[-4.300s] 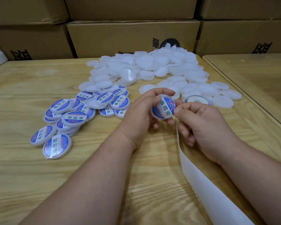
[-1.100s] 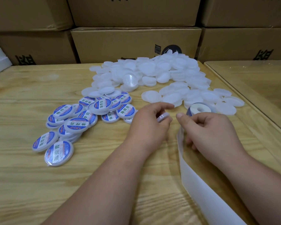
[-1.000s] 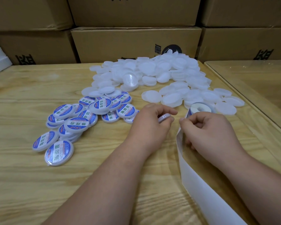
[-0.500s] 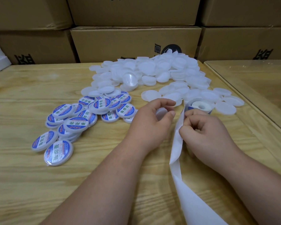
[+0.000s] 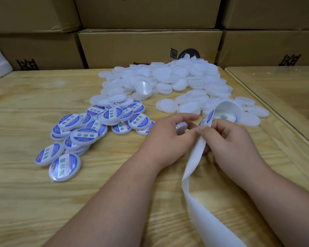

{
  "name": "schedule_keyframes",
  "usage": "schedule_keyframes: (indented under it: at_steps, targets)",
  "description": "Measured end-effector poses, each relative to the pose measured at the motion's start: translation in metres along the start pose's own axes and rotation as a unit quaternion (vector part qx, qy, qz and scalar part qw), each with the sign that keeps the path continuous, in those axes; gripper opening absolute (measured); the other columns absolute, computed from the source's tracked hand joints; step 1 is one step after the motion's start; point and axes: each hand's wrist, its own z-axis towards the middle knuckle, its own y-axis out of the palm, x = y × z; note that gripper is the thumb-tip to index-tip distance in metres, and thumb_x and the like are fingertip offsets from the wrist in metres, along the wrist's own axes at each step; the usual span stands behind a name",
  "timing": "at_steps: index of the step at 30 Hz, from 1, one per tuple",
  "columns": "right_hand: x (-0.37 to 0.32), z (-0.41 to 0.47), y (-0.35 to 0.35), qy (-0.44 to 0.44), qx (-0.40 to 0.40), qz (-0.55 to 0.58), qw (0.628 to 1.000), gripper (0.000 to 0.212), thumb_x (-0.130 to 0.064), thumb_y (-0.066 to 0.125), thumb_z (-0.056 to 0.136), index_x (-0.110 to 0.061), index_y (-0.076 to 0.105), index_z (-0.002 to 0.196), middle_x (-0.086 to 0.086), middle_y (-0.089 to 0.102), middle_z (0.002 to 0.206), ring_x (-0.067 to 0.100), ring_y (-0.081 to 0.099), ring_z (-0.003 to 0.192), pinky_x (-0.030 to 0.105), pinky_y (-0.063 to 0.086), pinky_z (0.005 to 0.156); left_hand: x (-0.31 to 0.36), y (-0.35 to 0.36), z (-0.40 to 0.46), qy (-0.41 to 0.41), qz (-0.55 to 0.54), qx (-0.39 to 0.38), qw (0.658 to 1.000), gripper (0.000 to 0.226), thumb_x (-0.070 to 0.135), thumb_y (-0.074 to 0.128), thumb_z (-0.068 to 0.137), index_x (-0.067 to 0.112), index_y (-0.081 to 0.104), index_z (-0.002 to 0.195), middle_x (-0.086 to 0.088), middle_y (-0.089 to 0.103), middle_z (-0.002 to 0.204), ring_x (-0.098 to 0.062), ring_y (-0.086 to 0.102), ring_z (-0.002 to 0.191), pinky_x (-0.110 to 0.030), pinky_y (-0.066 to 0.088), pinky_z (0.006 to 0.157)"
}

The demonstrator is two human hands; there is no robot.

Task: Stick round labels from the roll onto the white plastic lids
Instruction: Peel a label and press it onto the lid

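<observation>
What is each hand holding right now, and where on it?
Left hand grips a blank lid by its rim. Right hand pinches the backing strip just below the next label.

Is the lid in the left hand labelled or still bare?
Cannot tell. The lid in the left hand shows only a plain, edge-on sliver; its face is hidden. The next label sits on the backing strip.

- Left hand (image 5: pixel 165 138) grips a blank lid (image 5: pixel 181 128).
- Right hand (image 5: pixel 228 139) pinches backing strip (image 5: pixel 200 150) below a blue label (image 5: pixel 206 118); roll (image 5: pixel 225 113) just behind.
- Labelled lids (image 5: pixel 89 129) left; blank pile (image 5: pixel 168 81) beyond, on wooden table (image 5: pixel 34 202).
</observation>
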Motion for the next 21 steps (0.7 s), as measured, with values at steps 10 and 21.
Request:
schedule_keyframes:
  at_steps: [10, 21]
  targets:
    - [0.009, 0.005, -0.001, 0.000, 0.023, -0.020, 1.000, 0.012, -0.011, 0.056, 0.090, -0.012, 0.069, 0.089, 0.011, 0.059, 0.058, 0.018, 0.050, 0.052, 0.040, 0.045, 0.052, 0.001, 0.002, -0.001, 0.030, 0.019, 0.020, 0.999, 0.013, 0.022, 0.073, 0.092, 0.031, 0.077, 0.101, 0.017, 0.069, 0.115, 0.009, 0.060, 0.109, -0.005, 0.046, 0.087]
    - [0.009, 0.004, 0.003, -0.021, -0.006, -0.005, 1.000, 0.006, -0.017, 0.063, 0.087, -0.022, 0.065, 0.082, -0.011, 0.057, 0.056, 0.005, 0.046, 0.046, 0.017, 0.037, 0.044, 0.001, 0.003, -0.001, 0.006, 0.027, 0.015, 1.000, 0.012, 0.030, 0.075, 0.090, 0.034, 0.079, 0.102, 0.020, 0.075, 0.098, 0.004, 0.068, 0.098, -0.030, 0.057, 0.091]
